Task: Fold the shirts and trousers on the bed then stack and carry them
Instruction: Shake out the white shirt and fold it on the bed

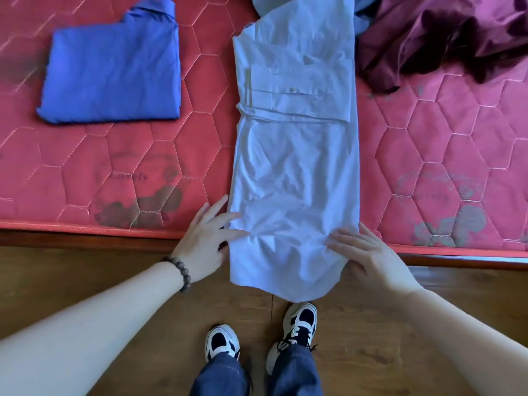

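we have 1 view only, worn on the head, looking steeply down and forward over the bed [85, 172] edge. it sits close: both forearms enter from the bottom corners, our shoes [300, 321] show below, and the wide lens bends the mattress border.

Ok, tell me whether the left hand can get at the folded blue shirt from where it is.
Probably yes: the left hand rests at the white shirt, and only bare mattress lies between it and the blue shirt.
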### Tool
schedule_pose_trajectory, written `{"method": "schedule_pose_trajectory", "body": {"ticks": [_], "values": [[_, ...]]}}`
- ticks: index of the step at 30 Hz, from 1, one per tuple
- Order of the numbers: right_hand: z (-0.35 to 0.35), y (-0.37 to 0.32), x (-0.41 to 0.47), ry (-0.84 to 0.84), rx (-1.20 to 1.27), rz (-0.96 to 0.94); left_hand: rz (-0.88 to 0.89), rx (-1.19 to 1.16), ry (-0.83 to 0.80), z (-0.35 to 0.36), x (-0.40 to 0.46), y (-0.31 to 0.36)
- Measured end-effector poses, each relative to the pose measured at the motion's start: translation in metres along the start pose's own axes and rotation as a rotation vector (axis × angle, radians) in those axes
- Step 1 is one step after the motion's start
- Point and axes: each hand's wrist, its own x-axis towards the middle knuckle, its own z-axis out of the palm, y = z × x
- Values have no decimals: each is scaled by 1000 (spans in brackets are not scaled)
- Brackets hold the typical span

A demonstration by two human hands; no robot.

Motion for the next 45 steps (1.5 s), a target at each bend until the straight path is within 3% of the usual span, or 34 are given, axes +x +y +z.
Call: {"method": "schedule_pose_trajectory", "body": {"ticks": [3,6,9,16,20,23,26,29,34,36,38,40,42,45], "values": [[-36,5,29,57,431,455,-326,-445,74,-33,29,6],[-55,27,70,79,648,795,-516,-507,145,-43,66,4],[-53,38,89,52,885,973,-602,-478,121,-32,90,-2],[-37,38,87,28,873,867,-698,-606,122,-12,106,-9],[-30,37,96,210,784,905,-699,-621,242,-7,107,-6],[-36,39,109,355,785,822,-703,-835,411,-14,113,-3],[-38,43,129,359,761,899,-794,-965,418,-15,124,-3],[-31,46,139,241,738,996,-794,-781,391,-14,134,-4],[-31,49,145,335,661,983,-782,-695,534,-25,144,5],[-32,44,147,336,599,1003,-782,-513,630,-27,142,13],[-32,38,146,458,395,971,-593,-165,714,-27,138,19],[-29,28,145,577,48,734,-205,101,630,-18,136,26],[-13,13,145,517,-161,398,65,270,418,0,138,37],[22,2,138,184,-269,59,30,448,53,27,139,40]]}}
